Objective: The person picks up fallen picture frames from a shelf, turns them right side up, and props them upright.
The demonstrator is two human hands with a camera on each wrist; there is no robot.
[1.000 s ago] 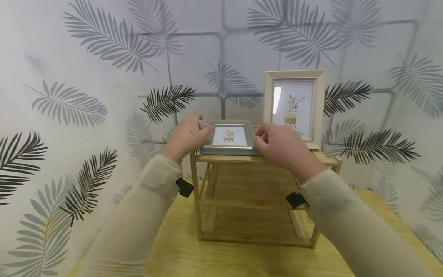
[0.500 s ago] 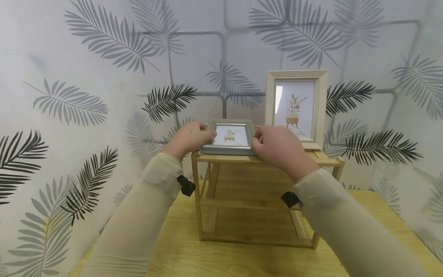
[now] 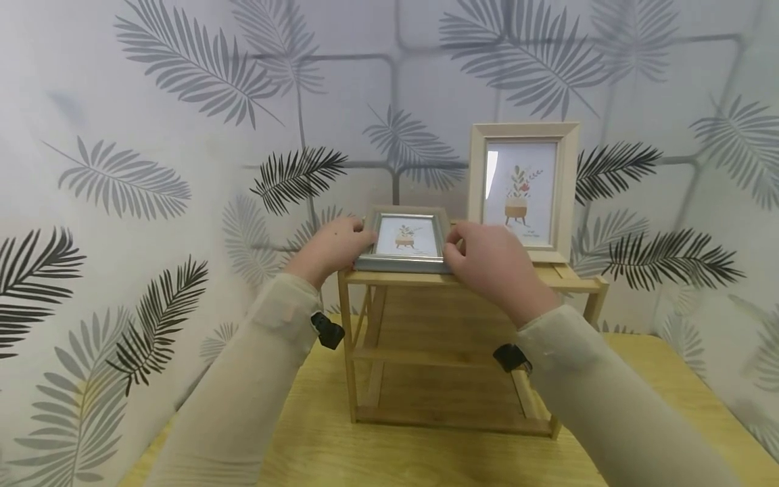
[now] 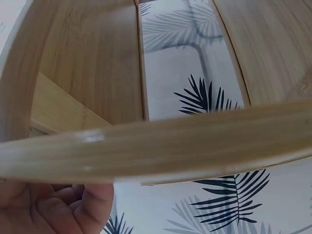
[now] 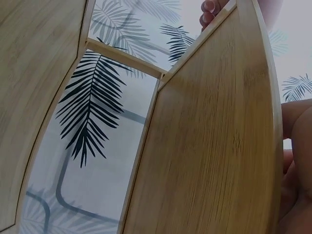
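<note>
A small silver picture frame (image 3: 405, 241) with a potted-plant print lies tilted back on the top of a bamboo shelf unit (image 3: 468, 281). My left hand (image 3: 333, 247) grips the frame's left edge and my right hand (image 3: 487, 257) grips its right edge. A taller pale wooden frame (image 3: 523, 189) with a similar print stands upright behind and to the right. The left wrist view shows only the shelf's underside slats (image 4: 97, 68) and my left hand's curled fingers (image 4: 83, 207). In the right wrist view the shelf boards (image 5: 219, 141) fill the frame.
The shelf unit stands on a yellow wooden table (image 3: 389, 453). A wall with grey and black leaf wallpaper (image 3: 182, 135) rises close behind and on both sides. The lower shelf tiers (image 3: 438, 355) hold nothing.
The silver frame has tipped up a little and shifted slightly back, with both hands staying on its side edges. The tall frame has not moved.
</note>
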